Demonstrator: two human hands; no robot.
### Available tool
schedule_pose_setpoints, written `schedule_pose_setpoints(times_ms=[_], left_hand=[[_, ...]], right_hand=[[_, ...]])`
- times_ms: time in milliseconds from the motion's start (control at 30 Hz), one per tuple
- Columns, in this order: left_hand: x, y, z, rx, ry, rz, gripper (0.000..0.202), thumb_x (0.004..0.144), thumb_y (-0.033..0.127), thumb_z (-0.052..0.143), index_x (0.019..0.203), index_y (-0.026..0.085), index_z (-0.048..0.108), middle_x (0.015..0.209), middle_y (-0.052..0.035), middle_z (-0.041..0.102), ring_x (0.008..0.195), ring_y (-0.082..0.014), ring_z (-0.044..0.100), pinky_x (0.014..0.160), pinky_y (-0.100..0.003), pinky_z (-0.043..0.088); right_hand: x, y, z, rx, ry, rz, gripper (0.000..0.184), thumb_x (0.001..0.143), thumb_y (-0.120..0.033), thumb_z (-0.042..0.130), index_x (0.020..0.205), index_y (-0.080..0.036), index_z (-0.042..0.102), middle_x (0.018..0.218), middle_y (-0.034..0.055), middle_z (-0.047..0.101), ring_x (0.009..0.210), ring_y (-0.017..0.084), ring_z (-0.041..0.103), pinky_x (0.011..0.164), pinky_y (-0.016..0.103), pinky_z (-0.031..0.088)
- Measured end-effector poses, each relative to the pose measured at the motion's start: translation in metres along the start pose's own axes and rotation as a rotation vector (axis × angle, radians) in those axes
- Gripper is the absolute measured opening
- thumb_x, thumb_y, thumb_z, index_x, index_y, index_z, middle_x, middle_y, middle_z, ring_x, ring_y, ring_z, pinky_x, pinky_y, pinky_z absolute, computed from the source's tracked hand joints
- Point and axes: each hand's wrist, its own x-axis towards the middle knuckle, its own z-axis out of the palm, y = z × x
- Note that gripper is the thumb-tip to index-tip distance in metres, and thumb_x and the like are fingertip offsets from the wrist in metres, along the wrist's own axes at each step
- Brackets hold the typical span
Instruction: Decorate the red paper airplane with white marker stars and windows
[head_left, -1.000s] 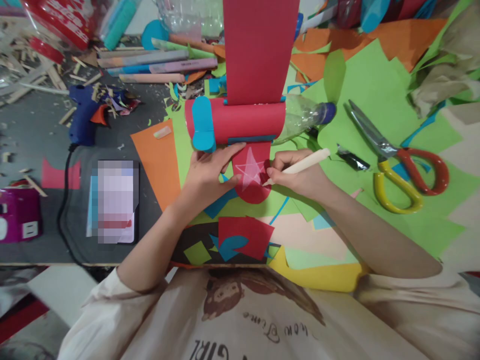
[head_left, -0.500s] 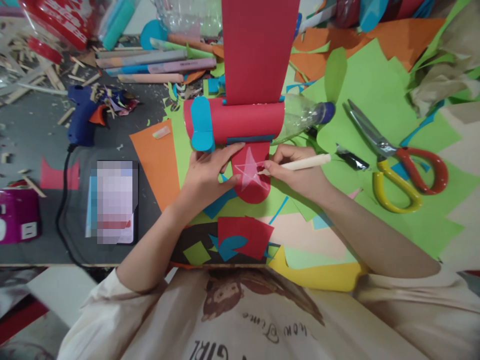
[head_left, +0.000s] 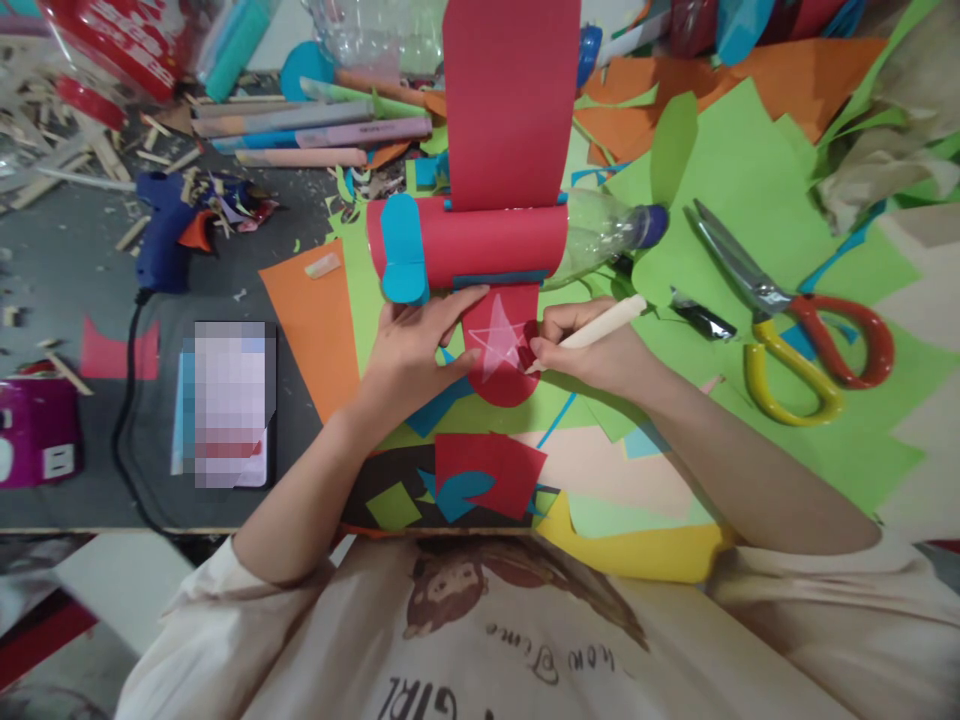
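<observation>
A white marker [head_left: 606, 322] is pinched in my right hand [head_left: 592, 345], its tip at the lower right of a pale star [head_left: 498, 340] drawn on a rounded red paper wing [head_left: 504, 388]. Fingers spread, my left hand [head_left: 420, 350] lies along the wing's left side, its fingertips touching the red paper. The wing extends from a plastic bottle [head_left: 600, 225] wrapped in red paper, which lies on its side with its blue cap to the right. A blue paper piece [head_left: 403, 250] sits across its left end, and a larger red panel [head_left: 511, 100] extends from its far side.
Scissors [head_left: 787, 310] with red and yellow handles lie at right on green paper [head_left: 750, 180]. To the left are a blue glue gun [head_left: 163, 230] with its cord, a phone [head_left: 232, 405] and wood scraps. Several markers [head_left: 322, 132] lie behind; paper offcuts [head_left: 491, 475] lie in front.
My right hand has moved the marker tip slightly down and right, from inside the star to near its lower right point. The far red panel has tilted slightly left. My left hand stays put.
</observation>
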Motion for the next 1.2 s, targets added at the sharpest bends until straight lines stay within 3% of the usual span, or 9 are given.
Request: schedule_pose_setpoints(times_ms=[167, 267, 467, 667, 833, 1033, 1200], left_hand=[[0.0, 0.0, 0.0, 0.002, 0.0, -0.006, 0.054, 0.087, 0.025, 0.062, 0.141, 0.027, 0.056, 0.089, 0.0005, 0.067, 0.093, -0.02, 0.064, 0.098, -0.032, 0.039], [0.0, -0.001, 0.0, -0.014, 0.008, 0.007, 0.054, 0.087, 0.023, 0.062, 0.141, 0.027, 0.056, 0.092, 0.0001, 0.068, 0.094, -0.0195, 0.064, 0.1, -0.032, 0.039], [0.0, 0.0, 0.0, -0.003, -0.01, -0.017, 0.056, 0.087, 0.024, 0.063, 0.142, 0.027, 0.056, 0.093, -0.0002, 0.068, 0.093, -0.0205, 0.064, 0.1, -0.034, 0.04], [0.001, 0.001, -0.001, 0.009, -0.027, -0.027, 0.055, 0.088, 0.026, 0.061, 0.142, 0.028, 0.055, 0.094, -0.0005, 0.068, 0.093, -0.0204, 0.064, 0.1, -0.034, 0.04], [0.0, 0.0, 0.0, -0.006, -0.016, -0.017, 0.055, 0.088, 0.026, 0.061, 0.142, 0.028, 0.055, 0.093, 0.0004, 0.068, 0.093, -0.0192, 0.064, 0.102, -0.032, 0.039], [0.0, 0.001, -0.001, 0.0, -0.02, -0.026, 0.055, 0.087, 0.026, 0.061, 0.142, 0.03, 0.056, 0.09, 0.0001, 0.068, 0.094, -0.0204, 0.064, 0.099, -0.033, 0.04], [0.001, 0.001, 0.0, 0.014, -0.025, -0.028, 0.055, 0.087, 0.026, 0.061, 0.142, 0.027, 0.056, 0.089, -0.0002, 0.067, 0.092, -0.0205, 0.064, 0.1, -0.033, 0.04]], right_hand=[[0.003, 0.007, 0.002, -0.003, 0.176, -0.053, 0.031, 0.077, -0.024, 0.065, 0.054, -0.023, 0.044, 0.052, -0.0038, 0.048, 0.051, 0.011, 0.04, 0.051, 0.026, 0.031], [0.004, 0.009, 0.003, -0.045, 0.205, -0.086, 0.03, 0.078, -0.022, 0.067, 0.057, -0.023, 0.046, 0.054, -0.0038, 0.049, 0.053, 0.012, 0.041, 0.053, 0.027, 0.033], [0.003, 0.008, 0.004, -0.041, 0.162, -0.083, 0.032, 0.073, -0.024, 0.063, 0.052, -0.022, 0.039, 0.049, -0.0059, 0.04, 0.051, 0.009, 0.031, 0.051, 0.026, 0.026], [0.001, -0.002, 0.003, -0.01, 0.061, -0.017, 0.035, 0.07, -0.012, 0.059, 0.048, -0.023, 0.034, 0.046, -0.007, 0.033, 0.048, 0.007, 0.023, 0.049, 0.026, 0.018], [0.002, 0.0, -0.002, -0.052, -0.045, 0.017, 0.038, 0.072, -0.014, 0.062, 0.048, -0.023, 0.034, 0.046, -0.006, 0.038, 0.047, 0.008, 0.027, 0.049, 0.027, 0.02], [0.004, 0.006, 0.0, 0.005, 0.194, -0.047, 0.031, 0.076, -0.024, 0.064, 0.052, -0.023, 0.043, 0.051, -0.0031, 0.048, 0.052, 0.012, 0.04, 0.052, 0.028, 0.031], [0.004, 0.008, 0.004, -0.051, 0.236, -0.082, 0.032, 0.076, -0.02, 0.066, 0.052, -0.023, 0.043, 0.052, -0.0034, 0.047, 0.053, 0.012, 0.039, 0.053, 0.029, 0.032]])
